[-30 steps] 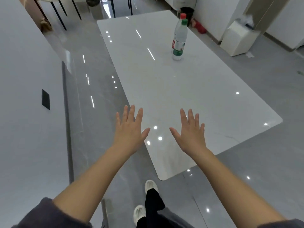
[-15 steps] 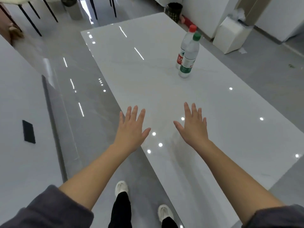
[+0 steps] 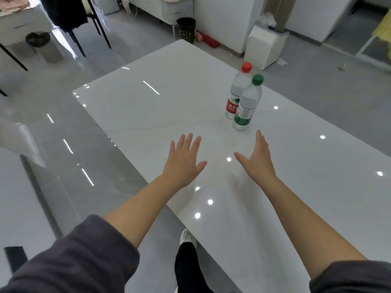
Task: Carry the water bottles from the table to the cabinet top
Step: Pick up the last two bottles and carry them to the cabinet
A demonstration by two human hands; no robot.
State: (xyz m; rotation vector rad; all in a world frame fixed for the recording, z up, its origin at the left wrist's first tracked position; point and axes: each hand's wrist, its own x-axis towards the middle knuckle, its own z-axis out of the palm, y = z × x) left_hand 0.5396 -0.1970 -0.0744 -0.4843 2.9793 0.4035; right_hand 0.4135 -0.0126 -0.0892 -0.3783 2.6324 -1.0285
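Two clear water bottles stand upright and close together on the glossy white table (image 3: 148,115). The green-capped bottle (image 3: 246,104) with a green label is nearer to me. The red-capped bottle (image 3: 236,92) with a red label stands just behind it, partly hidden. My left hand (image 3: 184,160) hovers over the table with fingers spread, holding nothing, well left of the bottles. My right hand (image 3: 257,159) is stretched out flat, its fingertips a short way below the green-capped bottle, apart from it.
A white cabinet surface (image 3: 12,208) runs along my left with a dark socket plate (image 3: 14,258). Beyond the table stand a white box (image 3: 264,47), a dark waste bin (image 3: 186,28), a grey bin (image 3: 44,46) and black chair legs (image 3: 99,28).
I have walked along the table toward the bottles; they now appear much closer. Both hands stayed open and reached forward, the right one nearing the green-capped bottle.
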